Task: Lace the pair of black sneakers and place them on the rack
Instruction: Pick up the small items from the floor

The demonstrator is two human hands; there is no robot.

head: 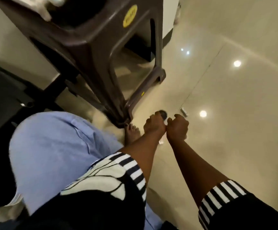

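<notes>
Nearest to the camera are two black sleeves with white stripes at the cuff, and beside them a knee in light blue trousers (pixel 52 150). Both forearms reach forward and down, toward the floor (pixel 234 113).

The left hand (pixel 154 125) and the right hand (pixel 178 128) are close together, almost touching at the wrists, low above the tiles. The fingers of both hands are curled into fists. What they grasp, I cannot tell: the hands cover it, and the picture is blurred by motion. Small pale bits show under the wrists, but they are too small to name.

Just beyond the left hand's knuckles a dark rounded shape (pixel 163 114) shows. It may be the toe of a black sneaker, but only this small part is visible, so its long axis and the way it points cannot be told. It lies on the floor, touching or just beside the left fingers, a little farther from the camera than the hands.

Left of the hands a bare foot (pixel 131 132) stands on the tiles, its toes near the leg of a dark brown plastic stool (pixel 101 47).

The stool stands farther back and bears a round yellow sticker (pixel 130 16). On its seat lies something dark and something pale, both blurred.

A small white object (pixel 184 112) lies on the floor to the right of the hands.
</notes>
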